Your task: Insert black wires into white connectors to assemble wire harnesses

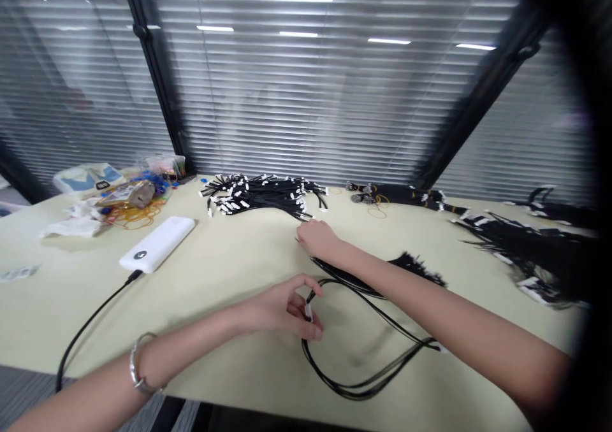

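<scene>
My left hand (291, 308) is closed around a looped bundle of thin black cables (354, 394), with white connectors (308, 311) showing between thumb and fingers. The loop hangs to the right over the table and passes near my right forearm. My right hand (318, 237) is stretched forward with its fingers curled, at the near edge of a pile of black cables with white connectors (268, 193). One cable end from that pile lies right at its knuckles; its fingertips are mostly hidden. Under my right forearm lies another bundle of black cables (415, 269).
On the left, a white power bank (157, 244) has a black cord (90, 317) plugged in. Behind it lie yellow rubber bands (136, 215), plastic bags and white tissue (76, 222). More black cable bundles (401, 195) lie at the back right, with a larger heap (540, 247) at far right.
</scene>
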The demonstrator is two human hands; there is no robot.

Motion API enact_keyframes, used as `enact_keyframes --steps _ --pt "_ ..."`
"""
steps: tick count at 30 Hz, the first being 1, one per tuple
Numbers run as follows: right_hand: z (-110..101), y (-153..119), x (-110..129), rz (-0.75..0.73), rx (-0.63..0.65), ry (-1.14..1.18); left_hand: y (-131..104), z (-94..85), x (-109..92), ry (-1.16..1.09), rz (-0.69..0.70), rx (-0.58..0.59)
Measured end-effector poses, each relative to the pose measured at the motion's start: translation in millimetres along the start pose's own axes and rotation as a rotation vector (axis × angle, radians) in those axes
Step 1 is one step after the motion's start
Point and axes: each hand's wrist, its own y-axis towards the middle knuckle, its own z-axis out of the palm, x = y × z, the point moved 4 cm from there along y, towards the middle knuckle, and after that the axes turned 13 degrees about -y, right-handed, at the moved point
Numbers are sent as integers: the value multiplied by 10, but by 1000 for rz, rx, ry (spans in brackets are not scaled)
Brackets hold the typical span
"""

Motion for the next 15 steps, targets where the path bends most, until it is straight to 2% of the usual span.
enact_keyframes --steps 7,15 --pt "60 153 -55 16 134 13 6 -3 2 -13 -9 7" --pt "82 161 -19 21 138 12 -4 9 -26 8 6 24"
